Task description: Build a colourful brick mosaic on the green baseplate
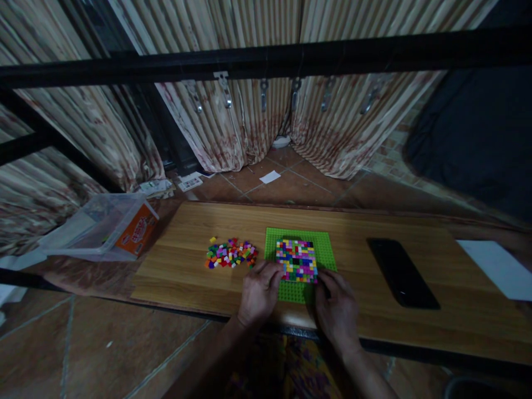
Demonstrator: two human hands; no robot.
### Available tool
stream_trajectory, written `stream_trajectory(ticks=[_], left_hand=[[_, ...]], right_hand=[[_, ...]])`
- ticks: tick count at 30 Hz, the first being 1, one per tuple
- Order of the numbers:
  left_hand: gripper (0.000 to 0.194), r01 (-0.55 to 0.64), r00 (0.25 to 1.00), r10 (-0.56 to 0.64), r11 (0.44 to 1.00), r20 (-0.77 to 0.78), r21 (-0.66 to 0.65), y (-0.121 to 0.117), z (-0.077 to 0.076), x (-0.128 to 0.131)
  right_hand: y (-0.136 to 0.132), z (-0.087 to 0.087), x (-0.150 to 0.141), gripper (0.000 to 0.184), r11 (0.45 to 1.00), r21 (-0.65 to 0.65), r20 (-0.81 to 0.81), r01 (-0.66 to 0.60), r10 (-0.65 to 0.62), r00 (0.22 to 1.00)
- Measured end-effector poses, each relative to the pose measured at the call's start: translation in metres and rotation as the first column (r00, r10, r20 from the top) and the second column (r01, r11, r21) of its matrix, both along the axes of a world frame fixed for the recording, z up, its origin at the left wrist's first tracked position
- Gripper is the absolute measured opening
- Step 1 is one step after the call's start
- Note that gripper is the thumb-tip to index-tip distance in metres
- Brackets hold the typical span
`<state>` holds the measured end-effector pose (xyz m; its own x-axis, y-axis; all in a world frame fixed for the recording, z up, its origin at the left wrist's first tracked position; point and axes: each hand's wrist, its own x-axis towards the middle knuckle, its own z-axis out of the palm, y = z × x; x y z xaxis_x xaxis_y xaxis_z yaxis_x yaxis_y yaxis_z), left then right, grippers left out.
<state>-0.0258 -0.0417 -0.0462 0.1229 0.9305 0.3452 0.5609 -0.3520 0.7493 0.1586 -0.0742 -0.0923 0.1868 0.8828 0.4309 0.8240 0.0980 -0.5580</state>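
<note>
A square block of many-coloured toy bricks [296, 252] rests on, or just over, a green studded baseplate [326, 244]. My left hand [260, 291] is closed, its thumb and forefinger against the block's lower left edge. At the lower right corner, the curled fingers of my right hand [338, 305] touch the same block, and part of them is hidden in shadow. A dark spot shows near the block's middle. Left of the baseplate lies a loose pile of small coloured bricks [230, 254].
The wooden board [174, 238] also carries a black phone [401, 271] at the right. A white sheet [496, 269] lies beyond it. To the left stands a clear plastic box [100, 221] with an orange label. A dark metal bar [266, 61] crosses before curtains [249, 127].
</note>
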Motion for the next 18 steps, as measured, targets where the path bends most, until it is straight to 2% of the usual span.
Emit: stream_trajectory(ticks=[10, 14, 18], left_hand=[[0.016, -0.112, 0.992, 0.104, 0.987, -0.073, -0.117, -0.001, -0.002, 0.003], [0.019, -0.126, 0.992, 0.126, 0.977, -0.012, -0.175, -0.004, 0.006, 0.003], [0.019, -0.117, 0.98, 0.152, 0.963, 0.132, -0.242, -0.004, 0.007, 0.001]], right_hand=[[0.0, -0.001, 0.0, 0.029, 1.0, -0.016, 0.003, 0.008, -0.008, 1.0], [0.0, 0.0, -0.001, 0.029, 1.0, -0.015, 0.001, 0.01, -0.01, 1.0], [0.0, 0.0, -0.001, 0.029, 1.0, -0.01, -0.003, 0.004, -0.004, 1.0]])
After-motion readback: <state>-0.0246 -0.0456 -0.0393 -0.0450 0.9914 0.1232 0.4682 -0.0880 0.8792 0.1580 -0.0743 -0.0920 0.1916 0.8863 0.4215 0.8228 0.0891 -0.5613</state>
